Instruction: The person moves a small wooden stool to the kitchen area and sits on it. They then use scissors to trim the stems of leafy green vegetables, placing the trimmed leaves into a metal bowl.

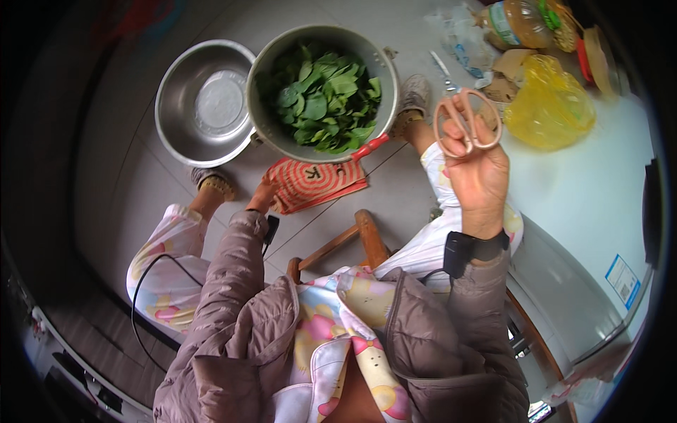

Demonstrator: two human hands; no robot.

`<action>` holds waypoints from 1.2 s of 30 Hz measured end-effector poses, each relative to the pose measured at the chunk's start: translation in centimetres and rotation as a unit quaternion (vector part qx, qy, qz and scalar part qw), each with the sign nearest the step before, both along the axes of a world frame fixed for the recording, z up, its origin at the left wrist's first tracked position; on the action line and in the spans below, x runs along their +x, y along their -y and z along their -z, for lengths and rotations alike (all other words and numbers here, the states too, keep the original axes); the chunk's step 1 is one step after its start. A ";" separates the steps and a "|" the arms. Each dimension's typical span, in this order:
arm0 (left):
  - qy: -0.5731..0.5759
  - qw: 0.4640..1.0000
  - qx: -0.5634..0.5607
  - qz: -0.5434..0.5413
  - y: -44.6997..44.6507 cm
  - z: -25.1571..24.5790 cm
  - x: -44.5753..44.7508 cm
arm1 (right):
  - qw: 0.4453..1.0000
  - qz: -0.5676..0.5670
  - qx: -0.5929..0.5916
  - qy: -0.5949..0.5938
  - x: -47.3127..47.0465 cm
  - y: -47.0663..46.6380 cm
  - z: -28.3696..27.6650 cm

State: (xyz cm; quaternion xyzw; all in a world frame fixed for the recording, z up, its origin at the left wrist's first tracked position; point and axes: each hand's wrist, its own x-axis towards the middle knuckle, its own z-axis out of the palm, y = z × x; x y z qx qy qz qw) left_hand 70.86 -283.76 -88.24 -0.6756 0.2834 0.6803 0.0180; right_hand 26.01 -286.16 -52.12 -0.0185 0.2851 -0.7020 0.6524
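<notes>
My right hand [476, 169] is raised at the right, gripping a pair of scissors [465, 119] by its pink loop handles. The narrow metal blades point away from me, up and to the left. Low near the floor, my left hand [263, 194] grips the left edge of a red-striped paper bag [322, 185]; part of its fingers is hidden. Just beyond the bag stands a metal pot [383, 61] with a red handle [370, 147], holding a heap of green leaves [330, 100]. A stainless steel basin [177, 111] adjoins the pot's left side, with nothing in it.
A wooden stool [370, 238] is below me, between my legs. On the pale surface at the right are a yellow plastic bag [550, 108], a clear plastic bag [468, 45] and a plastic bottle [515, 24]. A black cable [135, 296] loops by my left leg.
</notes>
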 end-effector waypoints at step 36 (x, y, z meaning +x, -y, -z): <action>0.097 0.942 -0.136 0.291 -1.9 11.7 2.2 | 0.995 -0.031 0.074 -0.067 1.9 0.7 1.2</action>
